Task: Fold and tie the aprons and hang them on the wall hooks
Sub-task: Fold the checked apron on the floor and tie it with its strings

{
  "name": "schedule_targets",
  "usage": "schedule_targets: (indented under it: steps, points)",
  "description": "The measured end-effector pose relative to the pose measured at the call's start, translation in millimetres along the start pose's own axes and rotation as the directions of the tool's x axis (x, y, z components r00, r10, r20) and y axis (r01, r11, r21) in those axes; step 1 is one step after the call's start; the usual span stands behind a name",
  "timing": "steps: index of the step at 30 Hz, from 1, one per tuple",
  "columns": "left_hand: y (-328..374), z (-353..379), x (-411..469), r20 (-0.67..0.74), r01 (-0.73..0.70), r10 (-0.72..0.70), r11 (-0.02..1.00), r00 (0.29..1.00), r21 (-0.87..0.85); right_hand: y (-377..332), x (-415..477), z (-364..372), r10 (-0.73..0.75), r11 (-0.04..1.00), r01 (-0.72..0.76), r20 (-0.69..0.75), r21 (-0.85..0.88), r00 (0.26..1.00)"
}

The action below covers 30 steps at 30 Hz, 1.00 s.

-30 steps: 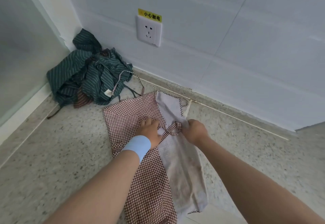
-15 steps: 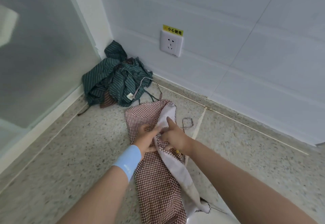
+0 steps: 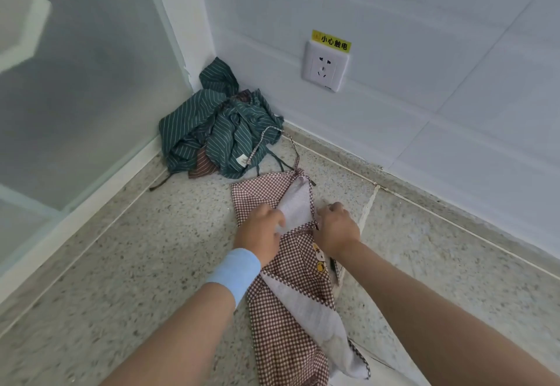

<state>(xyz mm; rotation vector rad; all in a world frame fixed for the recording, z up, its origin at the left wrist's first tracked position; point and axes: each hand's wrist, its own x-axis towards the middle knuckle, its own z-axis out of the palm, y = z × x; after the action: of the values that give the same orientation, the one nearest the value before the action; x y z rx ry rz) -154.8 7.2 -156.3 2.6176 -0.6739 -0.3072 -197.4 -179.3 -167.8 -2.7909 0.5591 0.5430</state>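
Brown-and-white checked fabric apron (image 3: 288, 325), folded into a long strip with its pale lining showing, lies on the speckled stone floor (image 3: 121, 264) near the far edge, below the white tiled wall (image 3: 424, 52). The left hand (image 3: 260, 234) (a light blue wristband (image 3: 235, 273) on its wrist) curls its fingers onto the lining fold, and the right hand (image 3: 336, 228) clutches the strip's right edge with bent fingers. A crumpled heap of dark green striped aprons (image 3: 218, 137) sits in the floor's far corner, just beyond the strip's top.
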Motion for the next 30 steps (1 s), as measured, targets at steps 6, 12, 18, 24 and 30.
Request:
schedule_targets:
  steps: [6, 12, 18, 24, 30]
  points:
    - [-3.5, 19.1, 16.1, 0.465, -0.043, -0.064, 0.975, 0.883, 0.216, 7.9, 7.7, -14.4, -0.126, 0.975, 0.113, -0.055, -0.193, 0.991]
    - [12.5, -8.0, 11.0, 0.097, 0.2, -0.197, 0.98, 0.976, -0.021, -22.1, 6.4, -55.3, -0.05, 0.766, -0.221, 0.399, 0.604, 0.915]
    - [40.3, -52.5, 5.4, 0.492, 0.457, -0.425, -0.189, 0.76, -0.869, -60.0, 4.3, -72.6, -0.274, 0.503, -0.274, 0.452, 0.819, 0.849]
    - [11.1, -53.6, 1.3, 0.56, 0.483, -0.22, -0.322, 0.799, -0.815, -96.2, 3.6, -87.1, -0.401, 0.511, -0.211, 0.449, 0.833, 0.799]
    - [-12.7, -53.8, 11.6, 0.457, 0.641, -0.512, 0.27, 0.728, -0.719, -100.2, 27.4, -82.0, -0.384, 0.793, 0.163, 0.274, 0.587, 0.882]
